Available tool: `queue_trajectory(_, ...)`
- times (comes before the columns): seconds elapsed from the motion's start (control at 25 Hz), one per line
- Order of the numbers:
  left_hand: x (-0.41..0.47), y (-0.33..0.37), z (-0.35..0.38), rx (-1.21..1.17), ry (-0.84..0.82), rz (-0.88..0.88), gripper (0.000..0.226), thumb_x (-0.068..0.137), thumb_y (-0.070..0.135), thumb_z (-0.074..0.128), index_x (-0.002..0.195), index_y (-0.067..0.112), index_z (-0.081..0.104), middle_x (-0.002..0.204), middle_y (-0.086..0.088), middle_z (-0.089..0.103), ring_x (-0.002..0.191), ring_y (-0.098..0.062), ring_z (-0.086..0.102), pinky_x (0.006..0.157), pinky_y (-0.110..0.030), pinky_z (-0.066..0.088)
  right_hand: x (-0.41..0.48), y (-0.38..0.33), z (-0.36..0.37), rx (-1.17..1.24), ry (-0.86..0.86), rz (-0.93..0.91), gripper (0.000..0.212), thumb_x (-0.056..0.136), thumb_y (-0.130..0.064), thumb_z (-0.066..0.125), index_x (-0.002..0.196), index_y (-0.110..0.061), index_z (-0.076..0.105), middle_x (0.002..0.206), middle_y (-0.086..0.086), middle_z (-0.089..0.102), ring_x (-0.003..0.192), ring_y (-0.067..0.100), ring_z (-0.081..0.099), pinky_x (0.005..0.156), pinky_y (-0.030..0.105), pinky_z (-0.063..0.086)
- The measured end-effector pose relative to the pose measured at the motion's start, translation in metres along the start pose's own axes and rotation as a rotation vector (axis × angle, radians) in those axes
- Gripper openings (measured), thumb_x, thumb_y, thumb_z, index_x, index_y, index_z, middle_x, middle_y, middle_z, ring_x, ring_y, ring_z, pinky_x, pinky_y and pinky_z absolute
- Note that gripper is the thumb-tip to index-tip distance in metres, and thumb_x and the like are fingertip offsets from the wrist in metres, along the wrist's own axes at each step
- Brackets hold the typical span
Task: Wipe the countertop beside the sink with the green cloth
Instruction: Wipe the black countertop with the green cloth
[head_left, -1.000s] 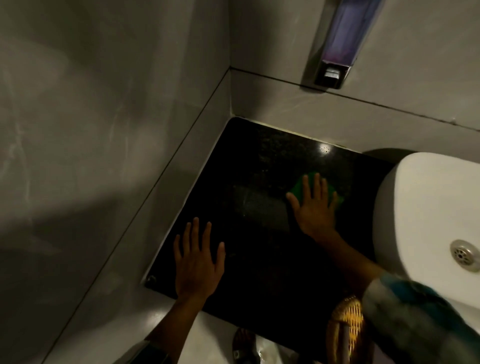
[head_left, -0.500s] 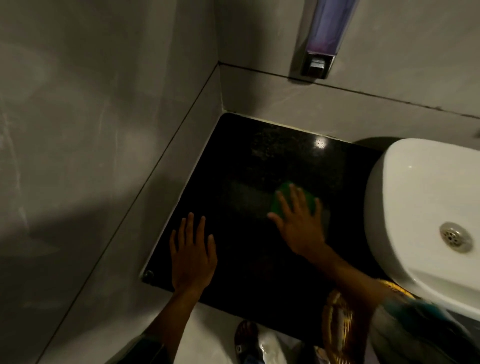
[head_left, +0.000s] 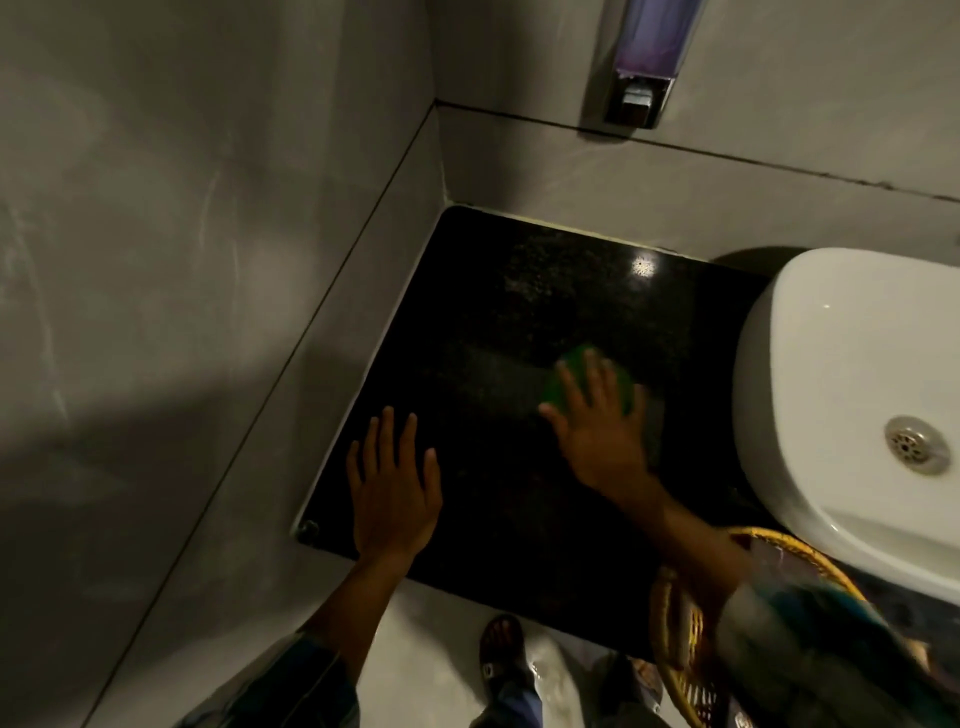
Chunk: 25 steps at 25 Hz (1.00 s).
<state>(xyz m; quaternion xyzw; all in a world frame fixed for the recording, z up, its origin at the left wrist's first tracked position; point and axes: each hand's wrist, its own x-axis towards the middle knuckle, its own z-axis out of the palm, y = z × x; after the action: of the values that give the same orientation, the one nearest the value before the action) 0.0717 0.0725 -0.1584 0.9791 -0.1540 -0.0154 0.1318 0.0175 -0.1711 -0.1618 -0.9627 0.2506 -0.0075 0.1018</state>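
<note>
The black speckled countertop (head_left: 519, 291) fills the corner left of the white sink (head_left: 831, 364). My right hand (head_left: 597, 431) lies flat with spread fingers on the green cloth (head_left: 571, 364), pressing it onto the counter near its middle. Only the cloth's far edge shows past my fingers. My left hand (head_left: 392, 483) rests palm down on the counter's front left part, holding nothing. A paler wiped streak runs left of the cloth.
Grey walls close the counter on the left and back. A soap dispenser (head_left: 644, 57) hangs on the back wall. A woven basket (head_left: 675, 623) sits at the counter's front right. A sandalled foot (head_left: 501, 649) stands on the floor below.
My right hand slid the green cloth toward the left and nearer to me, away from the sink. My left hand stayed planted on the counter.
</note>
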Motion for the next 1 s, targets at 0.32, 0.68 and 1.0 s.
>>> queue_trajectory(0.32,0.001,0.001,0.0,0.011,-0.005,-0.017,0.055,0.097,0.044,0.027,0.145,0.021,0.035,0.157,-0.008,0.032,0.146,-0.025,0.025,0.118,-0.049,0.02,0.145,-0.012,-0.012,0.239,0.01,0.382,0.064,0.094,-0.047,0.036,0.151,-0.022,0.023,0.163,0.01,0.006,0.15,0.03,0.001,0.113,0.066,0.001)
queue_trajectory(0.68,-0.001,-0.002,-0.005,-0.01,-0.069,0.001,0.053,0.1,0.042,0.026,0.15,0.023,0.026,0.161,-0.005,0.022,0.15,-0.021,0.013,0.122,-0.047,0.012,0.019,-0.048,0.005,0.121,0.048,0.141,0.063,0.095,-0.049,0.036,0.151,-0.02,0.025,0.161,0.015,0.017,0.148,0.033,0.016,0.111,0.065,0.018)
queue_trajectory(1.0,0.009,-0.004,-0.002,-0.057,-0.213,-0.015,0.056,0.1,0.043,0.022,0.152,0.025,0.012,0.164,-0.003,0.001,0.15,-0.019,-0.005,0.122,-0.044,-0.002,0.094,-0.045,-0.034,0.497,-0.069,0.735,0.078,0.094,-0.052,0.032,0.153,-0.008,0.007,0.16,0.023,-0.008,0.147,0.039,-0.009,0.112,0.068,0.003)
